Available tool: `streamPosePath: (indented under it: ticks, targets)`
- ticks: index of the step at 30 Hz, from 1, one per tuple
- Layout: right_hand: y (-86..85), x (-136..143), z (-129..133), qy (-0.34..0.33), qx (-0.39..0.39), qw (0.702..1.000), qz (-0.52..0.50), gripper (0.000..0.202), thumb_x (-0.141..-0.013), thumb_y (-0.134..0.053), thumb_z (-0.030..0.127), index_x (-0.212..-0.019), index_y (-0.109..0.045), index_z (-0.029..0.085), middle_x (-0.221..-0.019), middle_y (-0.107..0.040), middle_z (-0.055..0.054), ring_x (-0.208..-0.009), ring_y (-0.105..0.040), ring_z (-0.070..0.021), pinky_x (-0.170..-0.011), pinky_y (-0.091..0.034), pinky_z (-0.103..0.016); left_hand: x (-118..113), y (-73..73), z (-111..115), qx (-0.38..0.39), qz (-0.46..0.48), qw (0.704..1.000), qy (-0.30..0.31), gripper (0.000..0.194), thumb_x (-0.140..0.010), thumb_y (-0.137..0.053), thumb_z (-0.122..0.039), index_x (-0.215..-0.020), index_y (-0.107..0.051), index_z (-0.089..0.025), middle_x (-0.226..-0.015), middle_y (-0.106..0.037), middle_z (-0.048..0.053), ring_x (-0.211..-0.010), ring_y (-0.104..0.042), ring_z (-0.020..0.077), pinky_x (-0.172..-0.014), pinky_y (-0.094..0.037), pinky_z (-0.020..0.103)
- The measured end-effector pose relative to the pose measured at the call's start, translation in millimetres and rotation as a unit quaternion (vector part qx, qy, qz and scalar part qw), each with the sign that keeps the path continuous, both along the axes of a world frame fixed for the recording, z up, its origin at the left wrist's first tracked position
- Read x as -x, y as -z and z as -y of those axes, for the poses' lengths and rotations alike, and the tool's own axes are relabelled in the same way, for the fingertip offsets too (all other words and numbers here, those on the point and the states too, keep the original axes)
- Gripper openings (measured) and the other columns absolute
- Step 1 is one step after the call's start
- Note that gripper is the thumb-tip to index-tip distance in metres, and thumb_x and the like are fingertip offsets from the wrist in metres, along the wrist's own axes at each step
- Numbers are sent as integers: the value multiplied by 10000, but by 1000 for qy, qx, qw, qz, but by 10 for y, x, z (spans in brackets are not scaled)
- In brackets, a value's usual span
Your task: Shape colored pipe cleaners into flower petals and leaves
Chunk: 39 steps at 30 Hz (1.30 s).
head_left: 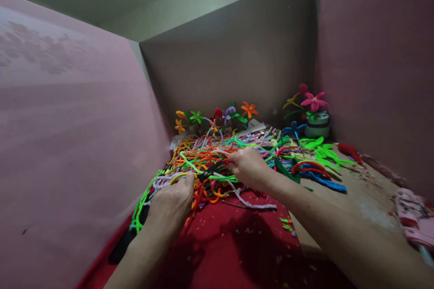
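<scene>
Fuzzy pipe cleaners [203, 153] in many colours lie heaped across the table. My left hand [174, 198] is closed at the near left of the heap, thumb uppermost, where a yellow pipe cleaner [179, 176] runs into its grip. From my right hand [249, 167], whose fingers are wrapped round the handle end, a pair of dark-bladed scissors [212, 170] points left toward the left thumb. Whether the blades touch the yellow piece cannot be made out. A pale lilac pipe cleaner [254, 205] trails onto the red cloth [224, 239] below the right hand.
Pipe-cleaner flowers, among them an orange one [249, 109], stand behind the heap. At the back right, a pink flower [314, 100] rises by a pale round container [318, 125]. A pink tool [408, 212] lies far right. Pink walls flank both sides; cut scraps dot the cloth.
</scene>
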State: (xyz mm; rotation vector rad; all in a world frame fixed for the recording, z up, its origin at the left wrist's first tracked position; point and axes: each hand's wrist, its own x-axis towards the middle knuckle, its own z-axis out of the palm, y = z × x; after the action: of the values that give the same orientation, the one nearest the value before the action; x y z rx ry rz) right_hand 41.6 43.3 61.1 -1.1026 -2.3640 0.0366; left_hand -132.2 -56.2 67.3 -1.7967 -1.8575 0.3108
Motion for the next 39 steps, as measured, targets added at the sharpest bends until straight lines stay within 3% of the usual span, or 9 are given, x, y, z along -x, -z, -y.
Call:
streamPosePath:
  ticks: [4, 9, 14, 21, 25, 29, 34, 37, 39]
  targets:
    - [-9, -21, -19, -21, 35, 998, -40, 229, -741, -491, 186, -640, -695, 155, -606, -655, -75, -530, -522, -137, -513, -293, -247, -29, -6, 13, 3, -2, 1000, -11, 239, -832, -278, -107, -911, -501, -143, -762, -603, 99, -635, -611, 216, -524, -407, 273]
    - [-35, -47, -35, -75, 133, 982, -116, 212, -681, -514, 131, -514, -645, 144, -436, -548, -10, -429, -425, -91, -469, -265, -226, -20, 23, -2, -4, 11, 1000, 7, 300, -828, -260, -83, -996, -502, -142, -804, -612, 112, -675, -621, 226, -529, -427, 277]
    - [-28, -37, -20, -61, 205, 967, -140, 216, -663, -498, 117, -496, -634, 134, -381, -506, -6, -394, -418, -97, -465, -280, -236, 9, 101, -59, -3, 19, 999, 33, 299, -815, -265, -58, -952, -518, -142, -803, -611, 107, -673, -617, 210, -536, -427, 264]
    - [-32, -74, -75, -35, 179, 971, -155, 222, -650, -489, 100, -461, -598, 144, -397, -520, -16, -395, -423, -99, -456, -270, -243, 204, 208, -120, -41, 55, 997, 33, 221, -869, -295, -201, -931, -503, -164, -768, -618, 86, -633, -604, 185, -489, -349, 228]
    - [-90, -126, -101, -36, 214, 952, -215, 242, -666, -496, 126, -431, -551, 147, -358, -483, 0, -371, -411, -89, -447, -274, -239, 287, 252, -80, 45, 121, 990, 64, 223, -870, -291, -210, -946, -501, -189, -708, -617, 49, -595, -579, 158, -509, -332, 221]
    - [-140, -128, -53, -116, 324, 886, -311, 279, -675, -530, 179, -399, -501, 155, -357, -494, 9, -356, -424, -85, -440, -324, -229, 186, 326, -89, 165, 217, 952, 141, 145, -826, -387, -234, -828, -530, -213, -724, -616, 8, -628, -563, 125, -556, -340, 197]
    - [-106, -63, -27, -209, 485, 728, -436, 166, -638, -586, 190, -487, -548, 135, -425, -560, -4, -354, -477, -93, -432, -389, -235, 63, 378, -278, 247, 256, 919, 169, 99, -713, -519, -209, -766, -604, -206, -798, -621, 16, -695, -555, 137, -580, -350, 208]
    - [-58, -32, -28, -228, 521, 681, -461, 123, -626, -615, 195, -541, -584, 111, -455, -579, -20, -364, -501, -99, -421, -400, -233, 38, 280, -393, 190, 339, 905, 175, 126, -727, -525, -257, -703, -628, -188, -773, -608, 26, -692, -528, 133, -598, -369, 219]
    - [-29, -19, -15, -232, 536, 670, -458, 119, -628, -628, 209, -590, -607, 99, -474, -587, -25, -376, -517, -103, -427, -411, -232, -5, 157, -439, 78, 494, 851, 158, 207, -785, -471, -312, -785, -636, -186, -702, -591, 14, -634, -502, 115, -569, -374, 212]
